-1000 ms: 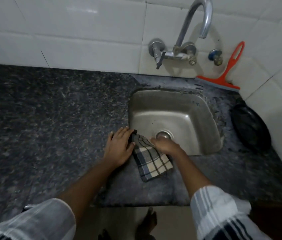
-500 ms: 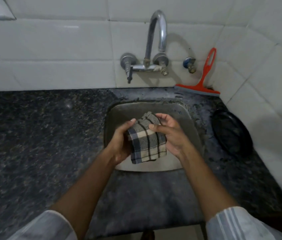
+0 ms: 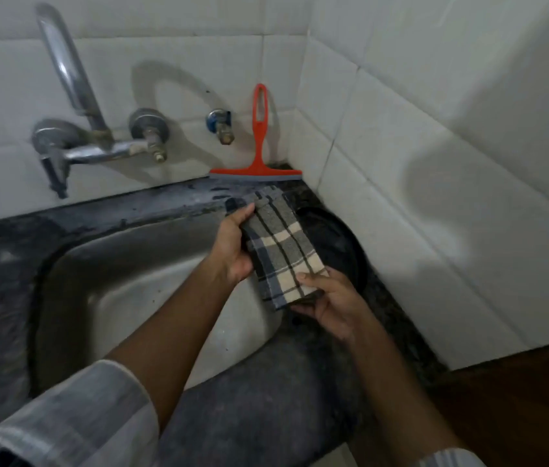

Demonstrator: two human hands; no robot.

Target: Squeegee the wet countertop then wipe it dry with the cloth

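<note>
Checked cloth, folded, pinched between left hand and right hand above sink; risk: loosened fingers drop it into basin.

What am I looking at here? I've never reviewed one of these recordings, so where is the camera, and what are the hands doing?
There is no machine: a person wears one camera on the head, looking down at their own bare hands. Both the left hand and the right hand hold a folded checked cloth above the right edge of a steel sink set in a dark stone countertop. An orange squeegee leans upright against the tiled wall beside the tap. A black pan lies in the corner.
</note>
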